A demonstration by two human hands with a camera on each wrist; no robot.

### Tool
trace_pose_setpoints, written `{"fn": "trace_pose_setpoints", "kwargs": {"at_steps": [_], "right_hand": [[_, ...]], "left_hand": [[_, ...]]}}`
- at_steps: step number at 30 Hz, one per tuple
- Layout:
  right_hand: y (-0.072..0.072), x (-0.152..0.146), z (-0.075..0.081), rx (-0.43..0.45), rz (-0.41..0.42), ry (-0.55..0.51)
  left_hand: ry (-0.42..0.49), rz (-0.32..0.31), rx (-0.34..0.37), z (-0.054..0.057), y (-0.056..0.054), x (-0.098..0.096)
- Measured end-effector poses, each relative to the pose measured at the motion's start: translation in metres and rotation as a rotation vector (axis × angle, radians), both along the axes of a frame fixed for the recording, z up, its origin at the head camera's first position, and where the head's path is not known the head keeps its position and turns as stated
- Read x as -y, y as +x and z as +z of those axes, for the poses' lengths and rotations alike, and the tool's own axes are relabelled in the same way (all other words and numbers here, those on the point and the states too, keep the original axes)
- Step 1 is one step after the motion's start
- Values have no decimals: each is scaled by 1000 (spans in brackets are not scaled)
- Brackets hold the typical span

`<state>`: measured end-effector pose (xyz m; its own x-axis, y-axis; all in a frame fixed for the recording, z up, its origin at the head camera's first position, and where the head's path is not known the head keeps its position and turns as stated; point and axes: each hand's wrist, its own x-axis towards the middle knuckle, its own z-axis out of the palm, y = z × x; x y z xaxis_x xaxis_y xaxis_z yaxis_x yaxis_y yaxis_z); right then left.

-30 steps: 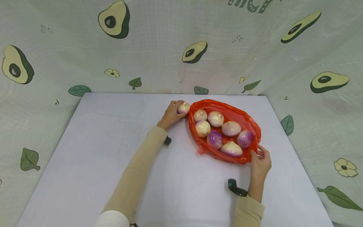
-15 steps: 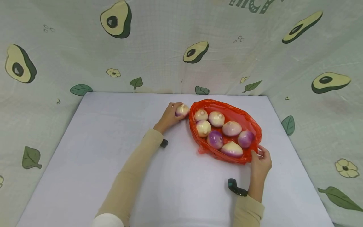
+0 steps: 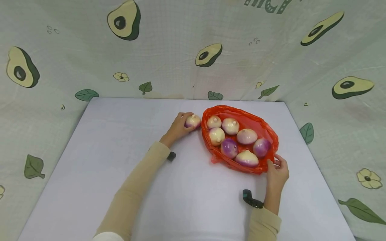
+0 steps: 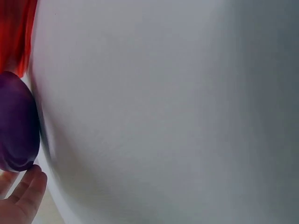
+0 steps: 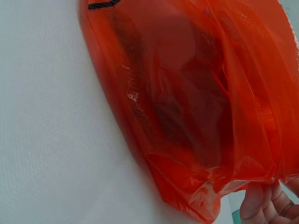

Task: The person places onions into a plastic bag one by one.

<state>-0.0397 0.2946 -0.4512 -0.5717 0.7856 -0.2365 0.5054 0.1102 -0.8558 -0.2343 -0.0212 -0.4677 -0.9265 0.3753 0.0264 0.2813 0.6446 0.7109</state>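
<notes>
An onion [image 3: 193, 121], pale on top and purple below, sits just left of an open red plastic bag [image 3: 253, 170]. My left hand [image 3: 178, 128] grips that onion from its left side. In the left wrist view the purple side of the onion [image 4: 17, 123] shows, with the fingers [image 4: 32, 193] at its end. Several more onions [image 3: 229, 148] lie inside the bag. At the bag's near right corner, my right hand [image 3: 276, 171] pinches the rim. The right wrist view shows the bag's outer wall [image 5: 187, 93] and the fingers [image 5: 254, 205] under its bunched edge.
A white table [image 3: 90, 160] bears the bag and the loose onion. Behind it hangs a pale cloth [image 3: 169, 50] printed with avocados and leaves. Dark wrist devices, one of them a camera mount [image 3: 251, 200], stick out beside both wrists.
My left hand has drawn the onion slightly toward me and to the left along the bag's left side. The right hand and the bag have stayed put.
</notes>
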Motion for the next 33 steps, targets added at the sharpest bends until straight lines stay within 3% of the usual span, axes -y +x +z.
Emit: {"fn": "trace_pose_setpoints", "kwargs": {"at_steps": [16,29,33], "right_hand": [[0,0,1,23,3,12],[-1,0,1,20,0,3],[0,1,2,29,-6,3]], "left_hand": [[41,-15,-27,-4,19,5],[32,27,-91,-7,44,10],[30,41,-81,-9,49,11]]}}
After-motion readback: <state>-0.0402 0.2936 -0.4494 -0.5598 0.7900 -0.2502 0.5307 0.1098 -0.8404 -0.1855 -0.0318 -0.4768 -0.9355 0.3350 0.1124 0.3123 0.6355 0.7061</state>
